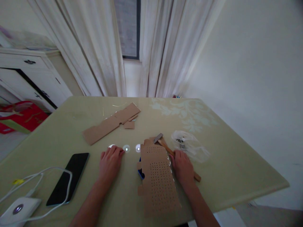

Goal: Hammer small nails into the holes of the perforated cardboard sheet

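A brown cardboard piece point(159, 179), punched with rows of small holes, lies on the table between my hands. Dark blue material point(141, 172) peeks out from its left side. Over the top right corner of the cardboard rests a hammer point(167, 147), metal head to the upper left. My right hand point(182, 167) is closed around its wooden handle. My left hand point(111, 162) sits left of the cardboard, fingers bent and pressed together at the tabletop; what they hold, if anything, is hidden. Pale round spots point(126, 148) with bright centres lie by its fingertips; discs or reflections, I cannot tell.
A clear plastic bag point(190, 146) with small dark pieces lies beyond my right hand. Cardboard strips point(111, 124) are farther back on the table point(227, 164). At the left are a black phone point(68, 178) and a white device point(21, 209) with a looping cable.
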